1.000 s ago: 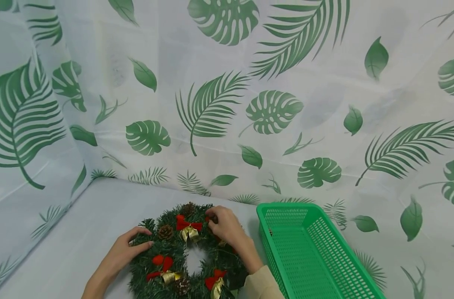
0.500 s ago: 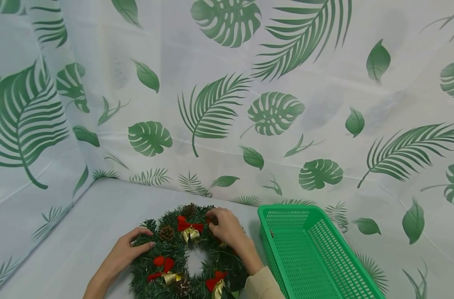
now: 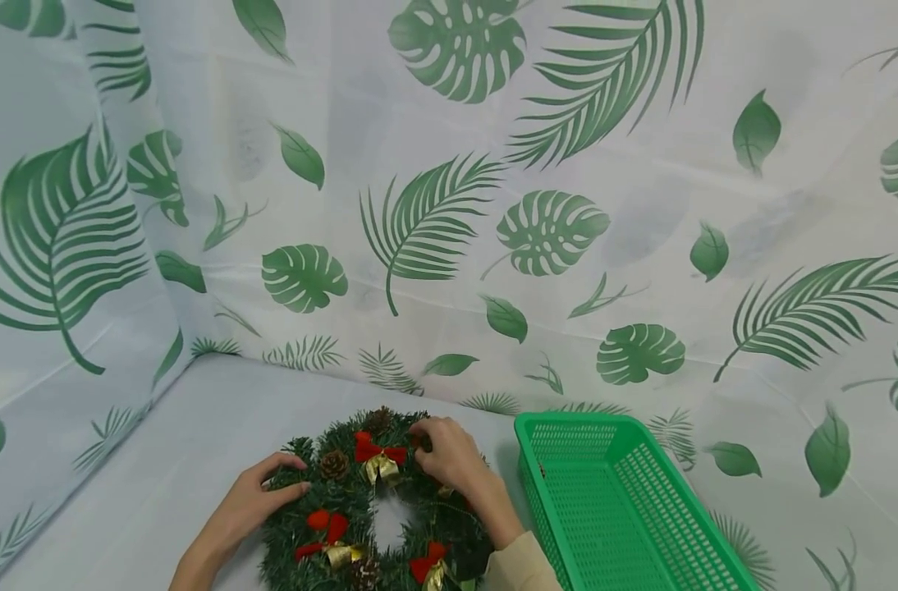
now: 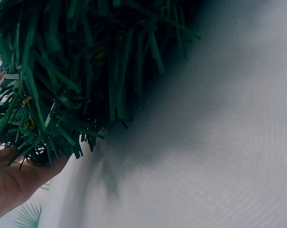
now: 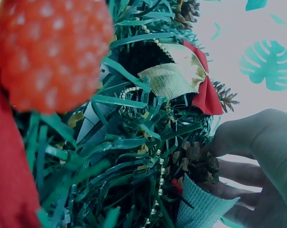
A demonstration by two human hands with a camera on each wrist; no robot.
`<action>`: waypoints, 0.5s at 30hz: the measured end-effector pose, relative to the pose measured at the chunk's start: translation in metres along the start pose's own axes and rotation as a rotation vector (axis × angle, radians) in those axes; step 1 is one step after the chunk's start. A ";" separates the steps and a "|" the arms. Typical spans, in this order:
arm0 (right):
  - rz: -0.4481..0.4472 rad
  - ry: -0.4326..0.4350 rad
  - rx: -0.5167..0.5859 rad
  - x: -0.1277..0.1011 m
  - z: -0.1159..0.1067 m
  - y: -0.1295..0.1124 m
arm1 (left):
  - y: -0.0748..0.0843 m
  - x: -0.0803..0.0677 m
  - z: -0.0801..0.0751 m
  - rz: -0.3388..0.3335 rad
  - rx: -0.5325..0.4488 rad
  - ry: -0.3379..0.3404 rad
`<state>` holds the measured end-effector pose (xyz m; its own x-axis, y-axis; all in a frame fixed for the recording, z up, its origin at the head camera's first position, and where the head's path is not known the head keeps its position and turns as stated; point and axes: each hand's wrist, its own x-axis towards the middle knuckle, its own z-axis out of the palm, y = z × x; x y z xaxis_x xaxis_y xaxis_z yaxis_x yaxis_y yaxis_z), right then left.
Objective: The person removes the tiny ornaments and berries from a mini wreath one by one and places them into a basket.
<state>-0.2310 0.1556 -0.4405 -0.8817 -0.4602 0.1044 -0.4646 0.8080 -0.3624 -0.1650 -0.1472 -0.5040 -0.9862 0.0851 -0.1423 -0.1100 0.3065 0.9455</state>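
Note:
A green tinsel Christmas wreath [image 3: 282,538] lies on the white-covered surface, dressed with red and gold bows, pine cones and gold bead string. My left hand [image 3: 245,505] grips its left edge, thumb and fingers apart on the tinsel; in the left wrist view the fingers [image 4: 27,178] are partly buried in the strands. At the wreath's upper right, my right hand [image 3: 452,455] pinches a brown pine cone [image 5: 193,161] between thumb and fingers. A red and gold bow [image 5: 200,78] sits beside that cone. A red berry ornament [image 5: 53,54] looms close to the right wrist camera.
Right of the wreath stands a green plastic basket [image 3: 526,451] with perforated sides, close to my right forearm. A white sheet printed with green leaves [image 3: 434,328] hangs behind and along the left side.
The head view has shifted slightly, so everything sits a little lower and farther right. Both hands keep their places on the wreath, with only a slight shift of the right fingers.

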 end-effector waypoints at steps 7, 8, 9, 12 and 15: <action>0.004 -0.003 -0.006 -0.003 0.004 0.000 | -0.002 -0.002 0.000 -0.008 0.004 -0.006; -0.001 0.003 -0.005 -0.003 0.005 0.000 | -0.002 -0.002 0.000 -0.009 0.003 -0.006; -0.002 0.009 -0.006 -0.003 0.005 0.001 | -0.002 -0.002 0.000 -0.010 0.004 -0.006; -0.006 0.028 -0.014 -0.002 0.005 0.002 | -0.002 -0.001 0.000 -0.005 0.006 -0.006; 0.007 0.028 -0.020 -0.002 0.005 0.002 | -0.002 -0.001 0.000 -0.001 0.014 -0.004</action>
<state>-0.2299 0.1564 -0.4461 -0.8868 -0.4442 0.1278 -0.4596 0.8184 -0.3451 -0.1641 -0.1483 -0.5054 -0.9856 0.0881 -0.1445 -0.1095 0.3195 0.9412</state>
